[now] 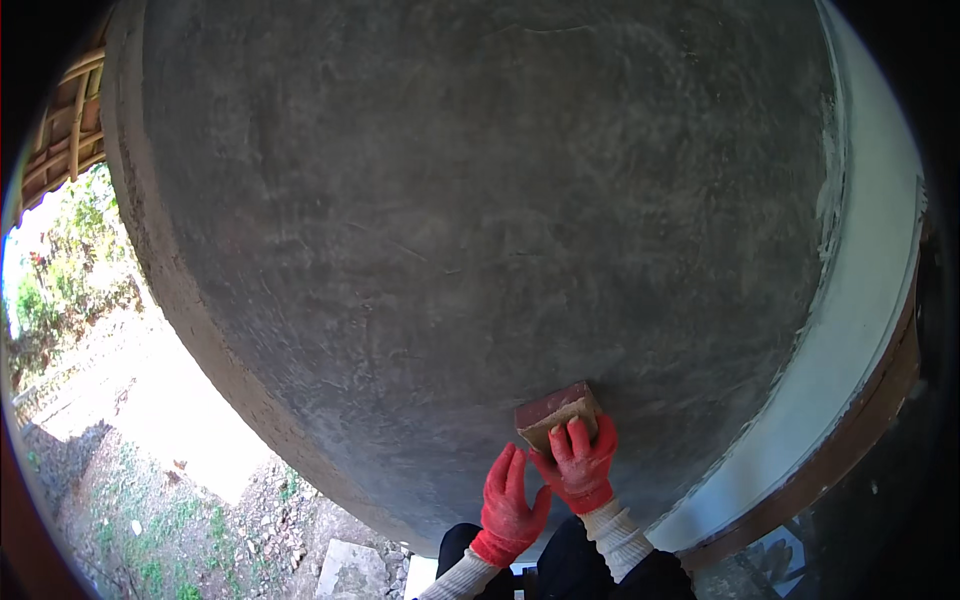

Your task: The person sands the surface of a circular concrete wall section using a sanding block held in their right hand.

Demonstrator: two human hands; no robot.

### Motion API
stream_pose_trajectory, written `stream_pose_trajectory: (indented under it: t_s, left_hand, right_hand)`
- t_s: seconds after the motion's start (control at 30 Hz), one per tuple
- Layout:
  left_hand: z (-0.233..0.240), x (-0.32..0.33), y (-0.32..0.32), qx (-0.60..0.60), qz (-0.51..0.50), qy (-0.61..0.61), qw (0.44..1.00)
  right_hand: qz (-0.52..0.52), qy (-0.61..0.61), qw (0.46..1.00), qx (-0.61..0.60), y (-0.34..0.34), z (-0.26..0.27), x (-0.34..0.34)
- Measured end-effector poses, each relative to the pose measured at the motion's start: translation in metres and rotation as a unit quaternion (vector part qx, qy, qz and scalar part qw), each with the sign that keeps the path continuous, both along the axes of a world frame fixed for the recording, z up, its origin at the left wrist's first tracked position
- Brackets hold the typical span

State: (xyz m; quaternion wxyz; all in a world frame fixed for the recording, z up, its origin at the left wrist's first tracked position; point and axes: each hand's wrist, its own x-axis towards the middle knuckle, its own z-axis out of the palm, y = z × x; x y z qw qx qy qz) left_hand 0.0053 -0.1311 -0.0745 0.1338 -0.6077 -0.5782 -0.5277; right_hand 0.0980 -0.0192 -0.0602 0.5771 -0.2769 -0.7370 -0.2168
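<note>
A grey cement-plastered wall (480, 247) fills most of the view. Against its lower part, my right hand (581, 465), in a red-coated glove with a knit cuff, grips a block wrapped in reddish-brown sandpaper (553, 409). The fingertips press on the block's near, tan side. Just left of it is my left hand (511, 506) in a matching glove, its fingers extended and holding nothing. Whether the left fingertips touch the wall cannot be told. Faint scratches and trowel marks show on the plaster.
A white-painted strip (847, 360) and a brown wooden frame (840, 465) curve along the right. Past the wall's rough left edge (225, 345) lies sunlit ground with stones and grass (180, 517). A tiled roof with wooden battens (71, 127) shows at upper left.
</note>
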Motion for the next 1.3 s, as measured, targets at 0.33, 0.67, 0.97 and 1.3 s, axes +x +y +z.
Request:
stream_pose_trajectory:
  t_s: [0.33,0.67,0.97,1.3]
  left_hand:
    - [0.075,0.003,0.053,0.162,0.049,0.012,0.985]
    - [-0.003,-0.013,0.060,0.095,0.238,0.001,0.967]
    - [0.177,-0.101,0.035,0.190,0.326,0.007,0.926]
    - [0.027,-0.126,0.025,0.132,0.362,-0.016,0.923]
  right_hand:
    - [0.028,0.023,0.999,0.026,-0.011,0.169,-0.018]
    - [0.179,-0.085,0.974,-0.110,-0.057,0.060,-0.033]
    - [0.359,0.074,0.910,-0.195,-0.042,0.126,-0.016]
    - [0.402,0.069,0.895,-0.179,-0.032,0.132,-0.031]
